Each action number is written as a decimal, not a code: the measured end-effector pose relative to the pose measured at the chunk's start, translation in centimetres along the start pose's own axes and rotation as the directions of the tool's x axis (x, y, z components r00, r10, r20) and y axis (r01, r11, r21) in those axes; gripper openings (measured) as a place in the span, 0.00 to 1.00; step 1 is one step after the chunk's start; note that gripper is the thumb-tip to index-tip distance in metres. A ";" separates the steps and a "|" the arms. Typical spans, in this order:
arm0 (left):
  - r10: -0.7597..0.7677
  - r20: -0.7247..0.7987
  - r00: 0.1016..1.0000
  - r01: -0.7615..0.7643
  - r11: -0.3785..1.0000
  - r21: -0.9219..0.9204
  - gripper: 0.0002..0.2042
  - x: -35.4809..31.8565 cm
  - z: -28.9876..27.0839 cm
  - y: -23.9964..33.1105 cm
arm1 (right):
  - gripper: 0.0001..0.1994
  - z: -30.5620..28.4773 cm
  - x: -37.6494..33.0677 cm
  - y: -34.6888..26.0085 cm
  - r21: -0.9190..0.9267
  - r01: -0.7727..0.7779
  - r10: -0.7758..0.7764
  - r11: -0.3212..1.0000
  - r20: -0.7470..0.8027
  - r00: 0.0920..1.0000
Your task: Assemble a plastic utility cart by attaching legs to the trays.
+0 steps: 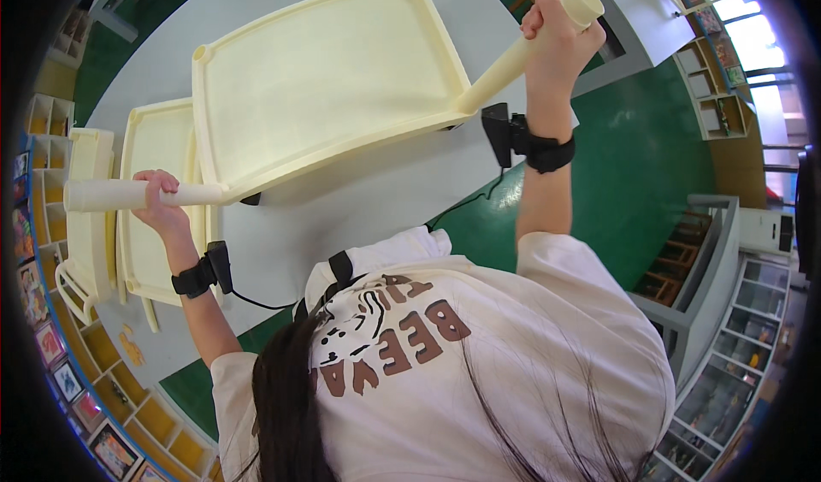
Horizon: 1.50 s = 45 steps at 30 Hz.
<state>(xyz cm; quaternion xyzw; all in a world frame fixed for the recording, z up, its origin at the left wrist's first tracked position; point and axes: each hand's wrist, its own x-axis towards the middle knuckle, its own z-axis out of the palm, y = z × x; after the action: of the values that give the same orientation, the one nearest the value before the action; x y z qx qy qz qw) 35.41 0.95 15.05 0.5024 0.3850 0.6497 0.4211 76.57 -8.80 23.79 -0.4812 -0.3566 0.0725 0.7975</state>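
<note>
A cream plastic shelf panel (329,80) with a raised rim and round corner sockets stands tilted over the table. Tubular posts stick out from its two near corners. My left hand (162,201) is closed around the left post (103,195). Higher up on the right, my right hand (560,41) grips the other post (496,76) close to its open end. Behind the panel's left side lies a second cream panel (152,234), partly covered. Beside that rests a long cream piece with a curved handle (88,217). Both wrists wear black straps with small devices.
A light grey round-edged table (286,238) carries the parts. Small tan pieces (131,345) lie near its left edge. Cubby shelves (107,392) line the left wall. At right are another grey table (637,11), a grey frame (697,268) with wooden stools, and green floor (637,157).
</note>
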 end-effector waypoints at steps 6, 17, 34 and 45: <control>0.006 -0.037 0.999 -0.005 0.999 0.042 0.05 0.0 0.5 0.4 | 0.05 0.9 -0.1 0.5 -0.140 0.080 -0.096 0.987 -0.116 0.989; 0.046 0.041 0.998 -0.048 0.998 0.048 0.04 -0.6 -0.1 0.1 | 0.06 -3.2 6.0 -0.4 0.012 -0.153 0.060 0.988 0.887 0.458; -0.007 -0.126 0.992 0.016 0.997 0.076 0.04 -0.5 0.9 0.8 | 0.10 -1.4 2.3 -0.6 0.117 -0.177 0.111 0.977 0.432 0.895; -0.012 -0.169 0.986 0.025 0.997 0.077 0.04 -1.5 1.2 1.5 | 0.08 0.9 1.6 0.0 0.030 -0.062 0.057 0.998 0.130 0.990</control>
<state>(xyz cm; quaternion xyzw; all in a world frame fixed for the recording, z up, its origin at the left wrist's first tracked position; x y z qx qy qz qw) 36.56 -0.84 16.22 0.4585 0.4491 0.6701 0.3729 77.16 -7.40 24.85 -0.4721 -0.3918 0.1333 0.7784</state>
